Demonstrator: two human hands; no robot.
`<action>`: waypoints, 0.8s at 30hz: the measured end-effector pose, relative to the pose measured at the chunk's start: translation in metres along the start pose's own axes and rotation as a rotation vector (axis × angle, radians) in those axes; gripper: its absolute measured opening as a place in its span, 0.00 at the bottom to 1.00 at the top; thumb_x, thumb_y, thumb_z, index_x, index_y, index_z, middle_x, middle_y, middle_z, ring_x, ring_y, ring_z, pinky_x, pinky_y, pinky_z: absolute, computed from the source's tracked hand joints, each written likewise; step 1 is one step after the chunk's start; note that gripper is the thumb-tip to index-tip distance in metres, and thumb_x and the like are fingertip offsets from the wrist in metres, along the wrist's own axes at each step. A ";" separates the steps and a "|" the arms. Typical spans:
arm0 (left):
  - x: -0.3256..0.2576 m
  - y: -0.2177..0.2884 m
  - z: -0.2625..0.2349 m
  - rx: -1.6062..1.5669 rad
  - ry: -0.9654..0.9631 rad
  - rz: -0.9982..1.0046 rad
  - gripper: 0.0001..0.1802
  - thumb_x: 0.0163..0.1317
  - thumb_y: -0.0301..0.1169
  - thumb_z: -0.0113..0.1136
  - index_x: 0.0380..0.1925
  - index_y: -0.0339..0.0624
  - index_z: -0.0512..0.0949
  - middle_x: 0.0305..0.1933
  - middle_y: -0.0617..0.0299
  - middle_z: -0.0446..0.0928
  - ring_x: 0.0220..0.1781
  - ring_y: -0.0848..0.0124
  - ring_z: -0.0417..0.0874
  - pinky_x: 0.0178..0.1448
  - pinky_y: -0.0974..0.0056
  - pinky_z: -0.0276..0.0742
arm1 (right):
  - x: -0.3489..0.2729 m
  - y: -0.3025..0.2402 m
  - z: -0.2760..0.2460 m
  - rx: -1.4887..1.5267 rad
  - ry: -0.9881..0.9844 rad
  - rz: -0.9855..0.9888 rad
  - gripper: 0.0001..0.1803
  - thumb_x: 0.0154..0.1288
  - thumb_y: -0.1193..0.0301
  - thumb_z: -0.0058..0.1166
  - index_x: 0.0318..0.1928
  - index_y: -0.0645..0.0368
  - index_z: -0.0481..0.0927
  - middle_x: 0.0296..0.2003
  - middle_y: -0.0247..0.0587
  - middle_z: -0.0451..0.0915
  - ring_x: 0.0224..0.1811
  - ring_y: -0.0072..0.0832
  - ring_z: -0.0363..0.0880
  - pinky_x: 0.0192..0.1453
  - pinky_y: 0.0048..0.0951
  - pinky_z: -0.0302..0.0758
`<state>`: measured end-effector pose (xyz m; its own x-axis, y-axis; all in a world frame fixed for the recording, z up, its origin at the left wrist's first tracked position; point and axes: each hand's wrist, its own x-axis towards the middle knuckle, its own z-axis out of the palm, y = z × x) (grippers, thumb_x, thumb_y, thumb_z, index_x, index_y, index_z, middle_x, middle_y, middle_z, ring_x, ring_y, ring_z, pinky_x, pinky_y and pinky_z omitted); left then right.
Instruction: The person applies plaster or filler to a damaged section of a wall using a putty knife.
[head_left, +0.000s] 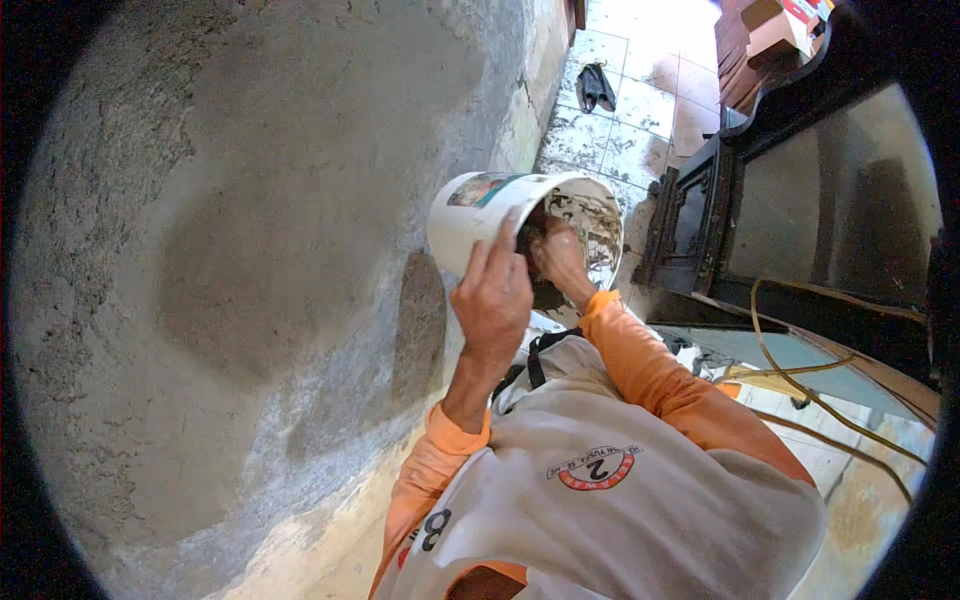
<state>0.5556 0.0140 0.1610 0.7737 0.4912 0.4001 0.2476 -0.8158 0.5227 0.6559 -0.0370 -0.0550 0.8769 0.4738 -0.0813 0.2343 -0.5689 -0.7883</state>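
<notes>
Fingers (pixel 497 262) of the left hand (pixel 492 300) are curled over the near rim of a white plastic bucket (pixel 470 225), index finger stretched up along the rim; grip closed on the bucket. Bucket is held up off the floor, tilted so its mouth faces the person, close beside the grey plastered wall (pixel 250 250) but not seen to touch it. Coloured label on the bucket's outer side, near the top. Inside wall of the bucket is smeared with dark grey-brown material.

Right hand (pixel 560 255) is inside the bucket mouth, wrist at the rim, fingers bent down into the dark material at the bottom. Whether they are clenched on anything cannot be told; the tips are hidden in shadow and smear.

Both forearms wear orange sleeves (pixel 650 370), under a pale grey vest (pixel 620 470) with a round red-and-white badge.

Surroundings, head view only: wall fills the left half, rough grey with a darker damp patch (pixel 420 320) just left of the left wrist. Pale tiled floor (pixel 620 120) runs away at upper centre, with a dark cloth (pixel 596 88) lying on it. Dark wooden furniture (pixel 800 200) stands at right; a yellow cable (pixel 800 370) loops across the floor below it.
</notes>
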 end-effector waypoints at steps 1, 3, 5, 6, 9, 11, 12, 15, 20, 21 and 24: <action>0.000 0.003 0.003 0.000 -0.029 0.007 0.26 0.63 0.21 0.60 0.63 0.45 0.82 0.41 0.47 0.82 0.38 0.48 0.86 0.42 0.50 0.83 | -0.003 0.006 0.003 0.175 -0.021 -0.055 0.18 0.61 0.69 0.63 0.49 0.67 0.83 0.43 0.65 0.84 0.45 0.59 0.84 0.50 0.54 0.81; -0.001 0.007 0.009 0.000 -0.066 0.012 0.27 0.63 0.22 0.60 0.64 0.45 0.81 0.40 0.49 0.81 0.36 0.48 0.86 0.41 0.50 0.83 | -0.009 0.008 0.005 0.526 -0.099 0.015 0.21 0.64 0.70 0.62 0.55 0.67 0.80 0.46 0.58 0.84 0.49 0.52 0.83 0.54 0.44 0.81; -0.001 0.007 0.014 0.004 -0.144 0.054 0.27 0.64 0.24 0.60 0.65 0.47 0.80 0.38 0.50 0.80 0.35 0.48 0.84 0.40 0.48 0.82 | -0.014 -0.001 0.003 0.606 -0.150 0.004 0.21 0.67 0.68 0.60 0.57 0.66 0.80 0.46 0.58 0.86 0.47 0.48 0.85 0.52 0.44 0.81; -0.001 0.006 0.015 0.015 -0.149 0.068 0.27 0.64 0.24 0.60 0.65 0.47 0.80 0.38 0.50 0.80 0.35 0.48 0.84 0.40 0.48 0.82 | -0.013 -0.010 0.000 0.586 -0.258 0.078 0.21 0.70 0.68 0.58 0.58 0.67 0.80 0.46 0.55 0.86 0.47 0.45 0.86 0.52 0.43 0.82; 0.003 0.000 0.013 0.079 -0.124 0.041 0.27 0.66 0.25 0.58 0.67 0.47 0.78 0.39 0.50 0.80 0.36 0.47 0.84 0.39 0.47 0.82 | -0.009 -0.042 -0.007 0.949 -0.351 0.352 0.22 0.70 0.73 0.53 0.62 0.67 0.78 0.49 0.47 0.85 0.47 0.35 0.84 0.49 0.39 0.83; 0.012 -0.007 0.008 0.110 -0.082 0.052 0.29 0.66 0.25 0.58 0.68 0.48 0.78 0.40 0.47 0.81 0.38 0.46 0.85 0.41 0.47 0.82 | -0.003 -0.059 -0.011 1.281 -0.257 0.251 0.18 0.67 0.78 0.49 0.56 0.64 0.81 0.46 0.41 0.84 0.40 0.28 0.83 0.40 0.32 0.82; 0.015 -0.011 0.006 0.103 -0.067 0.032 0.29 0.65 0.25 0.58 0.68 0.48 0.78 0.40 0.46 0.81 0.39 0.46 0.85 0.41 0.47 0.82 | -0.001 -0.063 -0.015 1.180 -0.380 0.341 0.14 0.70 0.76 0.51 0.53 0.63 0.82 0.43 0.39 0.84 0.38 0.27 0.82 0.40 0.32 0.82; 0.020 -0.025 0.001 0.080 -0.038 -0.062 0.28 0.64 0.25 0.58 0.67 0.47 0.79 0.41 0.46 0.82 0.41 0.45 0.86 0.44 0.47 0.83 | 0.010 -0.068 -0.022 1.153 -0.470 0.483 0.07 0.74 0.71 0.58 0.46 0.60 0.83 0.37 0.36 0.84 0.34 0.28 0.82 0.40 0.33 0.83; 0.022 -0.060 -0.001 0.005 -0.001 -0.281 0.26 0.63 0.25 0.58 0.64 0.41 0.81 0.50 0.43 0.86 0.49 0.45 0.87 0.55 0.51 0.82 | 0.022 -0.061 -0.050 1.098 -0.544 0.473 0.08 0.74 0.67 0.62 0.45 0.59 0.85 0.35 0.32 0.84 0.32 0.24 0.81 0.35 0.30 0.82; 0.022 -0.068 0.000 -0.084 0.030 -0.324 0.26 0.63 0.24 0.57 0.63 0.39 0.81 0.53 0.42 0.85 0.52 0.48 0.88 0.57 0.53 0.82 | 0.024 -0.060 -0.058 1.065 -0.552 0.449 0.09 0.74 0.67 0.63 0.47 0.58 0.85 0.39 0.33 0.85 0.35 0.25 0.83 0.39 0.31 0.84; 0.014 -0.085 0.004 -0.209 0.022 -0.493 0.25 0.64 0.25 0.56 0.63 0.37 0.80 0.52 0.40 0.86 0.53 0.52 0.89 0.58 0.56 0.81 | 0.025 -0.061 -0.081 1.033 -0.581 0.437 0.12 0.74 0.68 0.64 0.53 0.59 0.85 0.44 0.34 0.87 0.40 0.24 0.86 0.43 0.32 0.87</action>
<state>0.5479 0.0892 0.1187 0.5820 0.8088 0.0842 0.4553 -0.4099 0.7904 0.6977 -0.0449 0.0411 0.4231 0.7535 -0.5032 -0.6942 -0.0874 -0.7145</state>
